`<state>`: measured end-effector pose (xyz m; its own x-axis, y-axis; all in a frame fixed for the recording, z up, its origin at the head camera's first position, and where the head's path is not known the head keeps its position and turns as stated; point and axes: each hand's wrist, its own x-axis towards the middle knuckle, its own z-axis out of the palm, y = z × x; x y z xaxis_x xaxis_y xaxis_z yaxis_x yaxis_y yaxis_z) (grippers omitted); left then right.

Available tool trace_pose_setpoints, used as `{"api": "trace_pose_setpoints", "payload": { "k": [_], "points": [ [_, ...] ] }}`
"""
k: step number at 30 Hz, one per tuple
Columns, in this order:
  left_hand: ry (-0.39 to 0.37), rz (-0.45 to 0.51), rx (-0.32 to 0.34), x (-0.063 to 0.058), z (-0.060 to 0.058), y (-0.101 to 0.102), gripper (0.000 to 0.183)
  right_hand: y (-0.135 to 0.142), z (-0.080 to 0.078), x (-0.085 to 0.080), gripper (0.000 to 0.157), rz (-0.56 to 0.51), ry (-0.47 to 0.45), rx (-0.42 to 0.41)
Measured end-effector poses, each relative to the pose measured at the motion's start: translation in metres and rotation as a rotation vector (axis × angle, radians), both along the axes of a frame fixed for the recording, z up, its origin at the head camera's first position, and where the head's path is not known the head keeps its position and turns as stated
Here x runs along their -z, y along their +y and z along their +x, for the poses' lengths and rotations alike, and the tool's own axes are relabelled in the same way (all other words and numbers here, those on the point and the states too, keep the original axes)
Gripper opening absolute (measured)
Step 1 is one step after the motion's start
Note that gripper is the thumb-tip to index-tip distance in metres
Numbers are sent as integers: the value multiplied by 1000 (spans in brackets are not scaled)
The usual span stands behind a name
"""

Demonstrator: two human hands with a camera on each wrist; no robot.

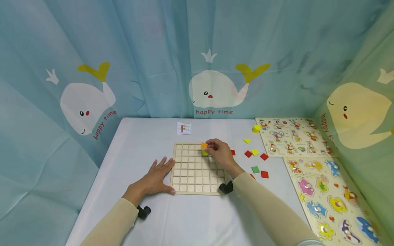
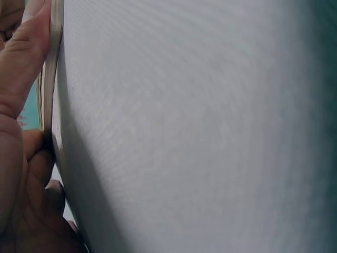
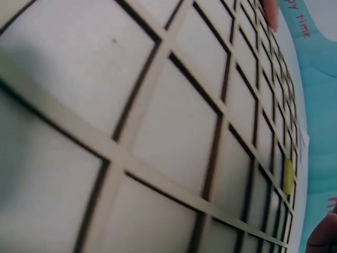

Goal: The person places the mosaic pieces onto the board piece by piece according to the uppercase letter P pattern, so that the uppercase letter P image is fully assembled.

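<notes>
A wooden grid board (image 1: 187, 191) lies on the white table. My left hand (image 1: 155, 177) rests against its left side, fingers spread, thumb at the near left corner; in the left wrist view the thumb (image 2: 26, 52) lies along the board's edge. Over the far part of the grid, my right hand (image 1: 221, 152) pinches an orange square tile (image 1: 204, 146) between thumb and fingertips. Just below that tile in the head view, a yellow-green tile (image 1: 205, 153) sits in a cell. The right wrist view shows this yellow tile (image 3: 288, 176) and bare cells, with the right fingers mostly outside the frame.
Loose red (image 1: 264, 174), green (image 1: 255, 169) and yellow tiles (image 1: 254, 152) lie right of the board. Behind it is a small printed pattern card (image 1: 184, 128). A yellow cylinder (image 1: 256, 128) stands near two picture puzzle boards (image 1: 307, 177) at the right. A whale-print curtain (image 1: 154, 68) surrounds the table.
</notes>
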<state>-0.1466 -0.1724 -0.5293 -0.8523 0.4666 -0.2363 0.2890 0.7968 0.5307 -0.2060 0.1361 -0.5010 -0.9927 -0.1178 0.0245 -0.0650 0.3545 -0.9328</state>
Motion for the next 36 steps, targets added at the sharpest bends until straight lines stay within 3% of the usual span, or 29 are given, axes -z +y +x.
{"api": "trace_pose_setpoints", "payload": {
  "k": [17,36],
  "points": [
    [2,12,-1,-2,1,0,131,-1,-9,12,21,117,-59,-21],
    [-4,3,-10,-2,2,1,131,-10,-15,18,24,211,-40,-65]
  ]
}}
